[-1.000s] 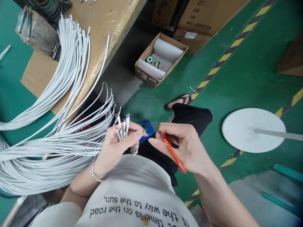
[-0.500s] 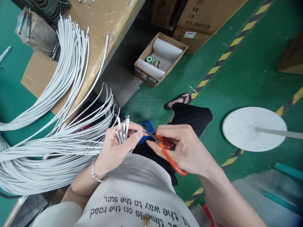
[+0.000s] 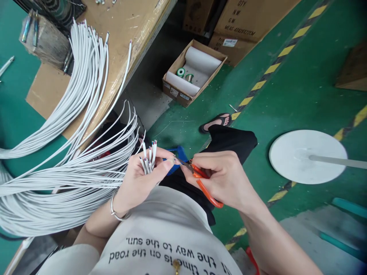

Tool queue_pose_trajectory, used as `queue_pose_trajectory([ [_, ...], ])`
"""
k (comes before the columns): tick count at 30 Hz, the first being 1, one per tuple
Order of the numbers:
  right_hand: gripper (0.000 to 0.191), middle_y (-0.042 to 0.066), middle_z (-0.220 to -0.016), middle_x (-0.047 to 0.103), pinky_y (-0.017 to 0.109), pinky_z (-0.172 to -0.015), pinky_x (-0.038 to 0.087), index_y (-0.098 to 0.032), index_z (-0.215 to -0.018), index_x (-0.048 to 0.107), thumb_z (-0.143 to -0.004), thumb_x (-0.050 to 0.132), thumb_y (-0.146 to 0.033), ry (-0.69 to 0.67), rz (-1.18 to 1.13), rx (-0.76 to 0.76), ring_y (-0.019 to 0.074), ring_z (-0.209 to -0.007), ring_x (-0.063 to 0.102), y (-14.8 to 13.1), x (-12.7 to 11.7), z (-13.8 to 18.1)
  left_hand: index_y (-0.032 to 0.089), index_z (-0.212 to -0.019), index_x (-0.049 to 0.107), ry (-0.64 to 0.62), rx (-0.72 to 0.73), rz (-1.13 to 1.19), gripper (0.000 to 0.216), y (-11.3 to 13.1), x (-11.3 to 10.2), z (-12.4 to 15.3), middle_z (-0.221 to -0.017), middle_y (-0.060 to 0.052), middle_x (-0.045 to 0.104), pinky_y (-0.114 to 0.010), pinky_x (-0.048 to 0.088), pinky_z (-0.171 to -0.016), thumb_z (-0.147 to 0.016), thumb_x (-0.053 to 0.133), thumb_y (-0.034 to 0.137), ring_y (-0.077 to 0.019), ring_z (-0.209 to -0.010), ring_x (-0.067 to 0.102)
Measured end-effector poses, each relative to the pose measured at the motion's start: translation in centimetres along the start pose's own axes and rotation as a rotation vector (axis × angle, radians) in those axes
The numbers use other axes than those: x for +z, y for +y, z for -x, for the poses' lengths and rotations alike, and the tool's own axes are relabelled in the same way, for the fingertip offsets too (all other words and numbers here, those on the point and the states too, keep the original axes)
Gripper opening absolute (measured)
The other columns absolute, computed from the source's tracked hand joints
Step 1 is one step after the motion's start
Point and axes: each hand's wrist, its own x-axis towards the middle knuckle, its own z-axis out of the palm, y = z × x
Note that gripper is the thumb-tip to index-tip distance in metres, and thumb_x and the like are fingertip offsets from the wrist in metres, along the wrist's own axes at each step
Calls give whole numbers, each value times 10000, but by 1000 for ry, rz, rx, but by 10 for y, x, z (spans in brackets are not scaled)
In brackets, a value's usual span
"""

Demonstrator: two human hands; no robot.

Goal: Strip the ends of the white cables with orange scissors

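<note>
White cables (image 3: 71, 179) sweep off the workbench (image 3: 134, 26) edge down to a seated person's lap, where the left hand (image 3: 137, 179) clamps a handful of colour-tipped ends (image 3: 149, 154) upright, seemingly to keep the tips level and reachable. The right hand (image 3: 226, 177) grips orange-handled snips (image 3: 205, 183), blades aimed at the left fingertips.

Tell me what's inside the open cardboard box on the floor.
The cardboard box holds white rolls and two small spools; anything beneath the rolls is covered.
</note>
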Motion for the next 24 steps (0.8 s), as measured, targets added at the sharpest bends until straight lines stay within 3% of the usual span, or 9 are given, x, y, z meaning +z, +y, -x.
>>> queue_pose_trajectory([
  [5,594,-53,-566,217,311,-473,170,-207,-588,213,-908,712,-236,129,-2,-1,94,-549,163,3,1,-1,196,-906,777,-12,-33,49,239,1,0,-1,-577,57,443,-245,228,-463,-970,733,422,-77,-496,293],
  [8,607,-56,-565,244,306,-481,189,-207,-589,240,-918,743,-288,133,12,16,93,-547,188,4,1,0,196,-900,773,-17,-51,101,238,2,-1,-1,-576,60,426,-248,220,-460,-969,738,421,-77,-498,275],
  [14,522,-57,-558,302,296,-483,209,-214,-598,258,-859,706,-149,55,61,-24,89,-538,237,4,3,3,197,-888,744,-11,-81,149,227,2,-1,-2,-588,58,448,-240,234,-452,-962,742,412,-73,-490,286],
  [24,477,-56,-569,272,296,-477,197,-208,-615,234,-776,660,-65,70,87,-34,92,-551,222,5,8,6,200,-899,725,7,-72,100,262,0,-1,-2,-586,61,431,-242,233,-453,-955,741,455,-81,-500,286],
])
